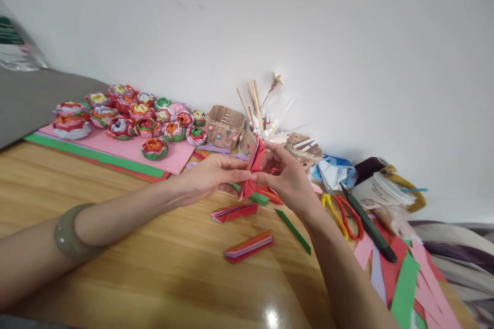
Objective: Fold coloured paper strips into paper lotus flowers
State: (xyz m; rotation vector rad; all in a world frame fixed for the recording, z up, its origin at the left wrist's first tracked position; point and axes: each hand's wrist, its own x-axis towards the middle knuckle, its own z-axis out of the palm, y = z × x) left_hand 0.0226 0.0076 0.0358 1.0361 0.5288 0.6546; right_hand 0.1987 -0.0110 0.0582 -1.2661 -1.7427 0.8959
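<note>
A folded red paper piece [256, 159], with orange and purple layers along its edge, stands upright between my two hands above the table. My left hand [216, 177] pinches its lower left side, thumb and fingers closed on it. From the right, my right hand [283, 172] grips the same piece with thumb and fingertips. Below them on the wood lie two more folded paper stacks, a red one [234, 212] and an orange and red one [249, 247]. A narrow green paper strip [293, 231] rests beside my right wrist.
Layered paper flowers [146, 126] crowd a pink sheet [181, 157] at the back left. Behind my hands stand a decorated basket [224, 126] and several sticks [254, 103]. To the right are scissors [349, 218], a dark green pen-like tool [370, 229], a white tub [380, 190] and paper strips [405, 282].
</note>
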